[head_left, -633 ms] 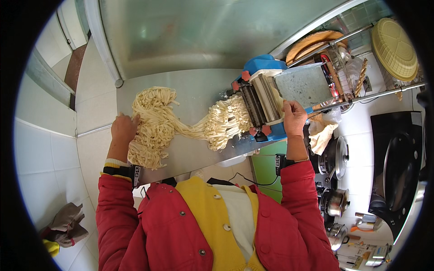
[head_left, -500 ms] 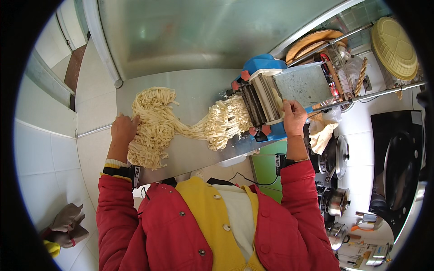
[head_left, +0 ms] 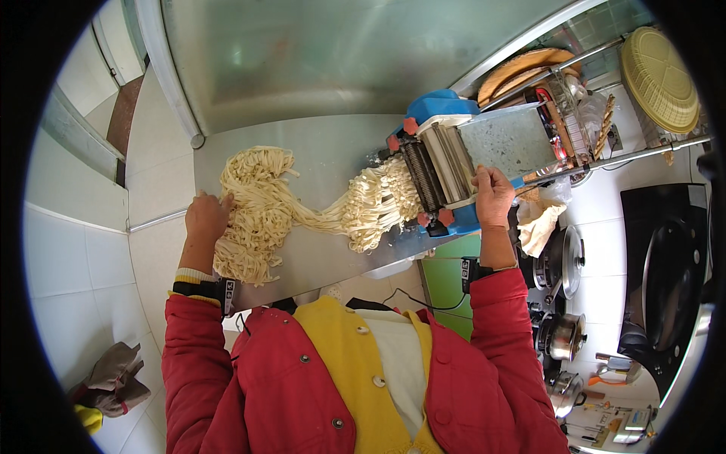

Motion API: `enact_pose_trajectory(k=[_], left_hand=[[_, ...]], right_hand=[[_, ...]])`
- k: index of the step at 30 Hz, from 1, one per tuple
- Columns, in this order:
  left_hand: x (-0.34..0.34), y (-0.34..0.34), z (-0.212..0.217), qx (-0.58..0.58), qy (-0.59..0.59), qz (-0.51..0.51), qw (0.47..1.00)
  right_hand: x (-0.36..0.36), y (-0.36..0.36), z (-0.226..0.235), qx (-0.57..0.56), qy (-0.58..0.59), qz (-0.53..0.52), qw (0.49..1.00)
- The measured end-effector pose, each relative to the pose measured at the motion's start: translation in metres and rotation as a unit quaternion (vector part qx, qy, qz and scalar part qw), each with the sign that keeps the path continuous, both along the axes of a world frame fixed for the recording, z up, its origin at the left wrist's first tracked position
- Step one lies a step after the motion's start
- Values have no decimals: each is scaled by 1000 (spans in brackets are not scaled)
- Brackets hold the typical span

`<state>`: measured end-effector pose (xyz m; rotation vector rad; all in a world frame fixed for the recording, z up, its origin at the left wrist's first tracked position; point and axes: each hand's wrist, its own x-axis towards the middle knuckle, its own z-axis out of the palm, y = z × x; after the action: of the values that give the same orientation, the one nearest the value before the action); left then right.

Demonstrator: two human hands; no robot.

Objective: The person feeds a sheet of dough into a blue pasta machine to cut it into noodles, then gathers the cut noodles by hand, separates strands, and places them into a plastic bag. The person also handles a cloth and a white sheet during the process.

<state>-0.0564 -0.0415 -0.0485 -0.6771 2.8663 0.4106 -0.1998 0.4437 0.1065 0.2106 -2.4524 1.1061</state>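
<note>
A pasta machine (head_left: 448,163) with blue ends, red knobs and metal rollers stands on the right of the metal table (head_left: 325,261). Cut noodles (head_left: 382,204) bunch up against its left side. They trail leftward into a large heap of noodles (head_left: 261,208). My left hand (head_left: 208,217) rests at the heap's left edge, thumb apart from the fingers, which look open. My right hand (head_left: 493,195) is at the machine's right side, beside the rollers. Its fingers are curled together, and whatever they may hold is hidden.
A grey sheet-metal tray (head_left: 508,142) extends right from the machine toward a wire rack (head_left: 567,113). A frosted panel (head_left: 302,60) borders the table's far side. At right are lidded pots (head_left: 563,337), a black cooktop (head_left: 665,280) and a yellow plastic basket (head_left: 659,79).
The pale dough edge seen at the rollers beside my right hand no longer shows, leaving bare metal there. Both hands and the noodle heap have hardly moved.
</note>
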Motion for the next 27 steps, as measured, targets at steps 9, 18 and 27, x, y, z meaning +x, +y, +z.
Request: enact_pose_trajectory(k=[9,18,27], left_hand=[[0,0,-1,-1,3,-2,1000],[3,1,5,17,15,2,1000],[37,-27,-22,82,203,83,972]], right_hand=[[0,0,-1,-2,18,9,1000],[-1,5,-2,-20,10,12,1000],[9,45,14,-331,-35,85,939]])
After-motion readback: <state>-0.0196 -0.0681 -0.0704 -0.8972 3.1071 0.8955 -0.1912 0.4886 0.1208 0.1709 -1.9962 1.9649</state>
